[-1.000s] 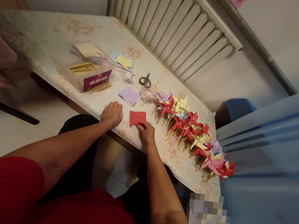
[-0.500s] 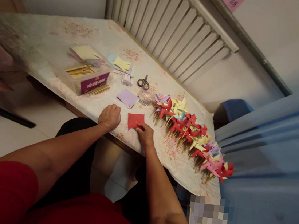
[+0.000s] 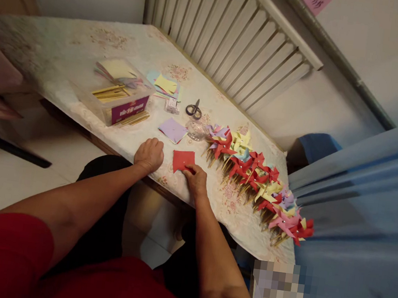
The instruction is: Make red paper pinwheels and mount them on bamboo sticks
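Note:
My right hand [image 3: 197, 180] pinches the lower right edge of a red paper square [image 3: 183, 160] near the front of the table. The paper has a small light dot near its middle. To its left, my left hand [image 3: 150, 155] rests as a loose fist at the table's edge; nothing shows in it, though its palm is hidden. Just beyond the hands lies a stack of paper squares with a purple one on top [image 3: 172, 130]. A clear dish of small shiny pieces [image 3: 197, 130] sits beside that stack.
Rows of paper pinwheels on sticks [image 3: 254, 176] cover the table's right side. Black scissors [image 3: 194, 110], more coloured paper [image 3: 166, 84] and a small box [image 3: 171, 106] lie farther back. A plastic tub [image 3: 129, 110] holds sticks and paper. A radiator [image 3: 221, 34] lines the wall.
The whole scene has shifted slightly to the right in view. My hands keep the same pose, with the red paper still in my right hand.

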